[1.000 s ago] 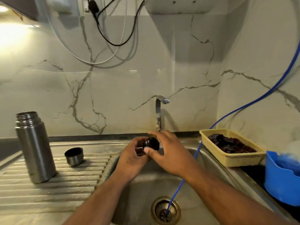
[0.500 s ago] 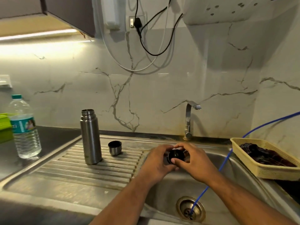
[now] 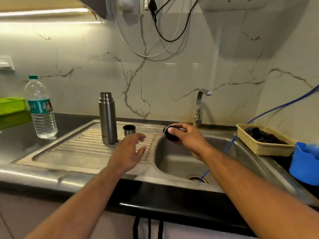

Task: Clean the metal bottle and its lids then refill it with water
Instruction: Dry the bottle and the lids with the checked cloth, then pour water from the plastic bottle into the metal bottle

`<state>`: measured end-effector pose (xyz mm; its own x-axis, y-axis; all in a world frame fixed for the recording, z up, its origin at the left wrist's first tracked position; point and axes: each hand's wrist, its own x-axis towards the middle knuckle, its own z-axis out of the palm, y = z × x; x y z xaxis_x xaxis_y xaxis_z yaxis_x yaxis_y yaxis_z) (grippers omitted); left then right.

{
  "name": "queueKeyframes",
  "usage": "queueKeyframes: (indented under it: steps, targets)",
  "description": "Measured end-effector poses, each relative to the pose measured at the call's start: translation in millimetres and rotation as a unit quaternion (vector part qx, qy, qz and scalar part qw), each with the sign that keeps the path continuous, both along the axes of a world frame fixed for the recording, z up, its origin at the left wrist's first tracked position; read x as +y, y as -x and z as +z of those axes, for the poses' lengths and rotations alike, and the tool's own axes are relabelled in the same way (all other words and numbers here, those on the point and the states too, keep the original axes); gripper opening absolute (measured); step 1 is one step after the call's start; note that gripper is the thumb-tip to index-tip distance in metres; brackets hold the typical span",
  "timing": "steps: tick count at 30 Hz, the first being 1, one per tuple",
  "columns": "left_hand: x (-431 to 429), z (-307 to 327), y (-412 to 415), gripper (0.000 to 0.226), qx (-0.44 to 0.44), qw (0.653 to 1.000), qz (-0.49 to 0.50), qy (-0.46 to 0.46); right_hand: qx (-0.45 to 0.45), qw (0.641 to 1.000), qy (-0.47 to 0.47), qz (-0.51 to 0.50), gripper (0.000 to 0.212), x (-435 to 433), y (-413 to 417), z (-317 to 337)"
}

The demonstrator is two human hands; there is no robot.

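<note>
My right hand (image 3: 188, 138) grips the black inner lid (image 3: 170, 137) at the sink edge. My left hand (image 3: 128, 153) is apart from it, empty, fingers spread. The metal bottle (image 3: 107, 118) stands upright ahead-left of the left hand, cup lid (image 3: 129, 130) just past its fingertips. Left is nearer to both.

The metal bottle (image 3: 107, 118) is shiny silver-grey. The cup lid (image 3: 129, 130) is silver outside and dark inside. The round lid (image 3: 170, 137) is black. The water bottle (image 3: 41, 107) is clear, with a green cap and a blue-green label. The tray (image 3: 12, 106) is bright green. The wall (image 3: 172, 75) is white with thin grey-brown lines. The sink (image 3: 77, 152) is grey with stripes. The hose (image 3: 279, 106) and tub (image 3: 302, 166) are blue, the basket (image 3: 269, 150) is pale yellow, and the table (image 3: 164, 199) is black.
</note>
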<state>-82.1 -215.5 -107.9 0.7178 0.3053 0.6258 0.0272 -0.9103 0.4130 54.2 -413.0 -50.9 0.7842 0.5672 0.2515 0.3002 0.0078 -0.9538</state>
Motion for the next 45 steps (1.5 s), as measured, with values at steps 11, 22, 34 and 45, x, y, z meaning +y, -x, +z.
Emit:
queueKeyframes:
  steps: [11,22,34,45]
  targets:
    - [96,-2,-38,0.034,0.083,0.992,0.034,-0.094,-0.035,0.994,0.097,0.016,0.025,139,-92,-16]
    - [89,-17,-39,0.036,0.049,0.992,0.103,-0.045,-0.186,0.947,0.263,0.010,0.036,192,-113,-35]
    - [123,10,43,0.032,0.027,0.998,0.029,0.053,-0.078,0.938,0.337,-0.033,0.069,121,-1,48]
    - [215,48,122,0.025,0.062,0.978,0.038,0.198,0.012,0.944,0.326,-0.038,0.033,141,120,99]
